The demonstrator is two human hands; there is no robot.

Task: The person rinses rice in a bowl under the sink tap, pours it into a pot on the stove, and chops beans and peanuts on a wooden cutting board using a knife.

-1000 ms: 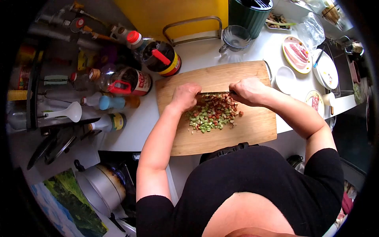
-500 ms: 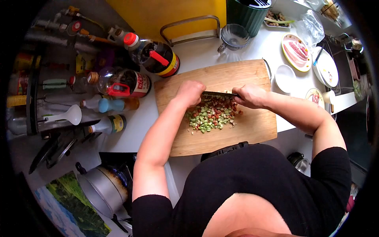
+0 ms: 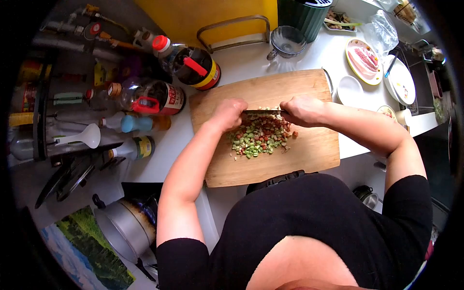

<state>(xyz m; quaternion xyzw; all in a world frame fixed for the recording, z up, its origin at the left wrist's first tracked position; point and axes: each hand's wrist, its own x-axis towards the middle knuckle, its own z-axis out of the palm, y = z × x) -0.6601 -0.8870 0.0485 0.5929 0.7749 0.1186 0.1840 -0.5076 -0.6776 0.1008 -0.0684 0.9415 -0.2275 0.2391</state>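
My right hand is closed around the handle end of a kitchen knife. At the other end of the blade, my left hand grips near the tip with its fingers curled. The knife lies crosswise over a spread heap of chopped green and reddish-brown pieces, with some pale bits beyond the blade. Under the heap is a wooden cutting board. The knife handle is hidden inside my right hand.
Large dark sauce bottles stand left of the board. Behind it is a glass cup. On the right are a white bowl, a plate of sliced meat and a white plate. A pot sits at lower left.
Both hands and the knife have shifted slightly left and away from me, and the blade is now more level across the board. The pieces under it have moved a little.
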